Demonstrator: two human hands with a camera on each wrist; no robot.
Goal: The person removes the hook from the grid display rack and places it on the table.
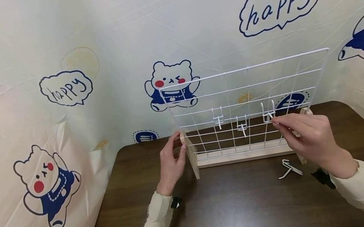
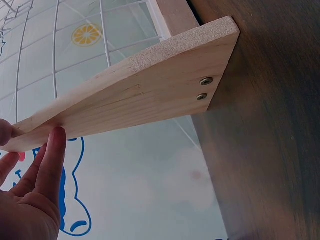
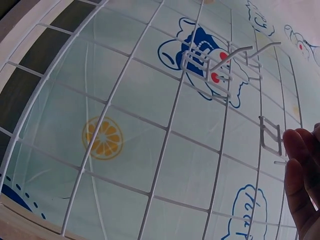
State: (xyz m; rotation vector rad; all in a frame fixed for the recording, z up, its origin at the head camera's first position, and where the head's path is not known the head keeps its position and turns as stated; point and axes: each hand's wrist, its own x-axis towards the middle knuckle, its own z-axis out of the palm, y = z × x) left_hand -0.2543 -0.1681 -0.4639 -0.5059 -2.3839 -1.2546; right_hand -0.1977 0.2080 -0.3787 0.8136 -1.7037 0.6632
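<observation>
A white wire grid rack stands on a wooden base with a side panel at each end. My left hand grips the upper end of the left wooden side panel, thumb on one side and fingers on the other. Between the thumb and fingers of my right hand is a white wire hook, pinched at its prong, its frame up against the grid's right part. Two more hooks hang on the grid, one at the left and one lower in the middle.
Another white hook lies loose on the dark wooden table, in front of the rack's right end. Behind the table hangs a pale printed cloth with bears and lettering.
</observation>
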